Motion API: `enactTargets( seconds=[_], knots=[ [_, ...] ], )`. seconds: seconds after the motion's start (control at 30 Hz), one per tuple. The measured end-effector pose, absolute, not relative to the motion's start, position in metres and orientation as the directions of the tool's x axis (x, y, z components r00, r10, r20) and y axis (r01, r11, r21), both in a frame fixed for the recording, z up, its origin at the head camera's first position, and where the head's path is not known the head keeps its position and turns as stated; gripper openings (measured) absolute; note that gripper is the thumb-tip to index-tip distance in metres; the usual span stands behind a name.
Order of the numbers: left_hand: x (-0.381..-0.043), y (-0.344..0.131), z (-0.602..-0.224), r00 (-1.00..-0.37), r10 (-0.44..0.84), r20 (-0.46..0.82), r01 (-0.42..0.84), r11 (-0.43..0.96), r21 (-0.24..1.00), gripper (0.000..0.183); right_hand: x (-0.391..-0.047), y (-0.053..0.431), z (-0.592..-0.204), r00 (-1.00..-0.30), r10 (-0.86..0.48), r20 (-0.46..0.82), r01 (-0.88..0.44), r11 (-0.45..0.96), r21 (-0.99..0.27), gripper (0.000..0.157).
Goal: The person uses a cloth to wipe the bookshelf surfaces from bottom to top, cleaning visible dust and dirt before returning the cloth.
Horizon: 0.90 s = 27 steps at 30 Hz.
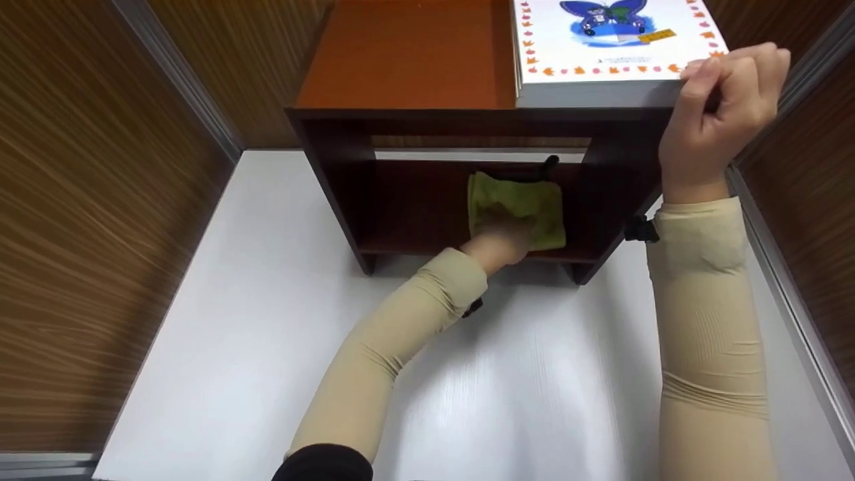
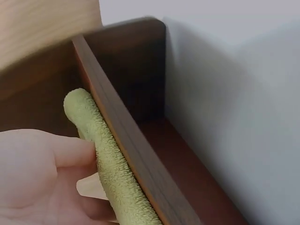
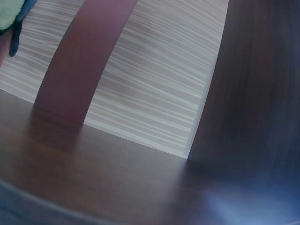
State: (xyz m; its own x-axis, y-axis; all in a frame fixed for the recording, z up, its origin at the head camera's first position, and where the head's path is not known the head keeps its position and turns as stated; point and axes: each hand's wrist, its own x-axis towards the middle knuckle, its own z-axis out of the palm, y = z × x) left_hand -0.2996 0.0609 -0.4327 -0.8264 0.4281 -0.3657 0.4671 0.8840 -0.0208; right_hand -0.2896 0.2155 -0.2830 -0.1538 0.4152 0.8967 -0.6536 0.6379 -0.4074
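Observation:
A folded yellow-green towel (image 1: 551,207) lies on the lower board (image 1: 417,200) of a dark brown wooden shelf unit (image 1: 334,177). My left hand (image 1: 504,237) reaches inside and holds the towel, slightly blurred in the head view. In the left wrist view the thumb (image 2: 77,151) presses against the rolled towel edge (image 2: 110,159), beside the board's front edge; some fingertips are hidden. High on the right, my right hand (image 1: 728,110) has curled fingers at the unit's top right corner, against the book corner. It seems to grip the unit; its fingertips are hidden.
A thick white book or stack (image 1: 621,57) with a butterfly picture lies on the orange-brown top (image 1: 407,57). Behind the towel is a small black object (image 1: 549,162). The unit stands on a white surface (image 1: 254,321) between wood-grain panels (image 1: 73,220).

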Motion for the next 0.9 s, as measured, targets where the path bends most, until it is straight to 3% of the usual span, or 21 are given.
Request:
enactTargets(
  seconds=[0.2,0.53,0.77,0.9],
  knots=[
    [-0.282,0.072,-0.436,-0.785,0.466,-0.407,0.557,0.819,-0.137,0.043,-0.288,0.215,-0.284,-0.157,0.414,0.897,-0.652,0.639,-0.409,0.027],
    [-0.293,0.079,-0.437,-0.786,0.498,-0.367,0.575,0.806,-0.14,0.04,-0.287,0.217,-0.281,-0.164,0.413,0.896,-0.643,0.644,-0.415,0.026],
    [-0.314,0.084,-0.44,-0.844,0.462,-0.274,0.515,0.841,-0.169,0.028,-0.29,0.214,-0.283,-0.159,0.414,0.896,-0.663,0.628,-0.407,0.027],
    [-0.327,0.087,-0.441,-0.874,0.394,-0.286,0.454,0.871,-0.187,0.027,-0.287,0.209,-0.281,-0.165,0.416,0.894,-0.677,0.612,-0.409,0.028]
  ],
)
